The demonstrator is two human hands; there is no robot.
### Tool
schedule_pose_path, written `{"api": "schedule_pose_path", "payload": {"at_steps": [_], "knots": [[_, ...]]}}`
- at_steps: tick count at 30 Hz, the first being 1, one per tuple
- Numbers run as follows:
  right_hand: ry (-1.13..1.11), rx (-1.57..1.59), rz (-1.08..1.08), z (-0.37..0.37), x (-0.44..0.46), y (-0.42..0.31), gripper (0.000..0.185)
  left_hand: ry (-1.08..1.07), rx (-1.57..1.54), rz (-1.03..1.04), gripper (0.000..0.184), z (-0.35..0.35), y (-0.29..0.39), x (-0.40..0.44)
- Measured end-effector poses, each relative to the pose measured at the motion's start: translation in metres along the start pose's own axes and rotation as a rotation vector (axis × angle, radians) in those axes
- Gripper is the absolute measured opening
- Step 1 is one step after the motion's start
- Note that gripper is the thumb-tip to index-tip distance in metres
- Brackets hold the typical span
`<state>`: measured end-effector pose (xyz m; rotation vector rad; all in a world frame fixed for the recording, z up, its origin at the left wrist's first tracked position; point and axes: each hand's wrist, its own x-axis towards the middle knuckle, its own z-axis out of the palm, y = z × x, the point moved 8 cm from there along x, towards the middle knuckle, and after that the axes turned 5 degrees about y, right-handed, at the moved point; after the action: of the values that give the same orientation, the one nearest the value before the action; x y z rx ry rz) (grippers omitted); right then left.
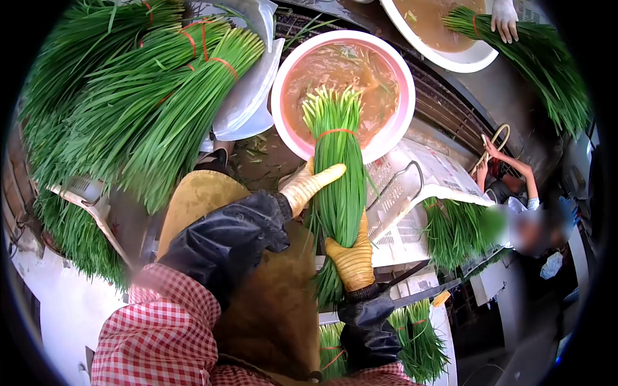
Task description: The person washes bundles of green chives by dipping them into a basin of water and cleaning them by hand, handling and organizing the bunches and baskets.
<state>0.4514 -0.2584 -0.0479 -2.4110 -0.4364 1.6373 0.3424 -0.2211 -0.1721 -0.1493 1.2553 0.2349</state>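
Both my hands, in yellowish gloves, hold one bundle of long green stalks tied with a red band near its pale cut ends. Those ends lie over a white basin with a pink inner wall and murky brown water. My left hand grips the bundle's left side below the band, thumb across the front. Lower down, my right hand is wrapped round the leafy part from the right, its thumb over the front. The leaf tips hang down below my right hand.
A large pile of tied green bundles lies at left, beside plastic sheeting. Top right, another person's gloved hand rests on a bundle by a second basin. A white crate stands right; more bundles lie below.
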Motion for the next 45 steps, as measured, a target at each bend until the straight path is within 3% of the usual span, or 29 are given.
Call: {"api": "schedule_pose_path", "payload": {"at_steps": [1,3,5,9,11,13,14,15,16,18,19,22,24,25,26,27,28,30,31,32,33,35,36,37,39,40,42,44,45], "knots": [[0.003,-0.045,0.068,0.019,0.002,0.019,0.083,-0.031,-0.105,-0.033,0.080,-0.002,-0.022,0.005],[-0.109,0.131,0.206,0.058,0.006,0.069,0.075,-0.012,-0.356,-0.388,0.055,-0.031,-0.073,0.017],[0.090,0.314,0.181,0.075,-0.001,0.107,0.069,-0.159,-0.380,-0.420,0.051,-0.025,-0.078,0.005],[0.018,0.544,0.262,0.087,-0.006,0.105,0.059,-0.205,-0.269,-0.366,0.049,-0.027,-0.072,-0.014],[-0.088,0.359,0.310,0.080,-0.006,0.100,0.067,-0.160,-0.217,-0.355,0.047,-0.038,-0.080,-0.004],[-0.434,0.346,0.271,0.078,-0.009,0.079,0.079,-0.037,-0.046,-0.179,0.046,-0.049,-0.059,-0.002],[-0.557,0.243,0.346,0.060,-0.004,0.079,0.084,0.073,0.029,-0.155,0.058,-0.063,-0.060,-0.001],[-0.524,0.160,0.310,0.036,0.008,0.069,0.078,0.082,0.039,-0.148,0.058,-0.065,-0.060,-0.004],[-0.424,0.207,0.491,0.012,0.021,0.062,0.068,0.186,0.148,-0.006,0.067,-0.072,-0.052,-0.008],[-0.127,0.297,0.281,-0.020,0.085,0.067,0.068,0.286,0.587,0.186,0.096,-0.112,-0.065,0.008],[-0.010,0.345,0.138,-0.024,0.105,0.033,0.067,0.434,1.075,0.033,0.083,-0.080,-0.005,-0.037],[-0.050,0.328,0.012,0.009,0.183,0.004,0.090,0.507,1.466,-0.042,0.090,-0.077,0.001,-0.032],[-0.113,0.329,-0.012,0.065,0.248,0.032,0.072,0.452,1.695,-0.099,0.107,-0.072,-0.004,-0.026],[0.095,-0.259,-0.124,0.076,0.279,0.043,0.050,0.450,1.704,-0.108,0.107,-0.068,-0.002,-0.024],[0.313,-0.498,-0.099,0.085,0.302,0.055,0.035,0.436,1.707,-0.115,0.108,-0.063,0.001,-0.022],[0.388,-0.436,-0.136,0.091,0.312,0.062,0.034,0.420,1.707,-0.123,0.109,-0.059,0.001,-0.021],[0.182,-0.747,-0.181,0.098,0.365,0.090,0.039,0.419,1.712,-0.089,0.108,-0.055,0.003,-0.019],[0.051,-0.200,0.130,0.076,0.389,0.131,0.049,0.385,1.750,-0.094,0.107,-0.058,0.002,-0.020],[0.123,0.662,0.457,0.062,0.346,0.124,0.052,0.360,1.784,-0.092,0.106,-0.060,0.005,-0.018],[0.012,0.721,0.656,0.049,0.309,0.096,0.056,0.388,1.794,-0.053,0.104,-0.065,0.002,-0.014],[-0.013,0.579,0.632,0.045,0.292,0.063,0.060,0.383,1.790,-0.057,0.104,-0.063,0.000,-0.012],[-0.147,0.174,0.017,0.074,0.305,0.042,0.072,0.394,1.842,-0.042,0.102,-0.061,-0.005,-0.011],[-0.161,-0.431,-0.004,0.080,0.312,0.046,0.060,0.416,1.844,0.024,0.102,-0.059,-0.003,-0.013],[0.030,-0.485,-0.138,0.083,0.319,0.035,0.050,0.404,1.821,-0.004,0.102,-0.059,-0.003,-0.012],[-0.221,-1.006,-0.227,0.087,0.345,0.026,0.045,0.382,1.763,-0.099,0.103,-0.056,0.004,-0.012],[-0.227,-0.969,-0.276,0.093,0.353,0.021,0.045,0.372,1.694,-0.105,0.103,-0.059,0.008,-0.012],[0.110,0.760,0.269,0.063,0.345,0.067,0.055,0.351,1.532,-0.165,0.103,-0.062,0.015,-0.014],[0.285,0.562,0.067,0.020,0.303,0.063,0.061,0.368,1.319,-0.101,0.097,-0.063,0.021,-0.012],[0.390,0.644,-0.103,0.000,0.284,0.068,0.045,0.360,1.176,-0.077,0.095,-0.062,0.019,-0.010]]}}
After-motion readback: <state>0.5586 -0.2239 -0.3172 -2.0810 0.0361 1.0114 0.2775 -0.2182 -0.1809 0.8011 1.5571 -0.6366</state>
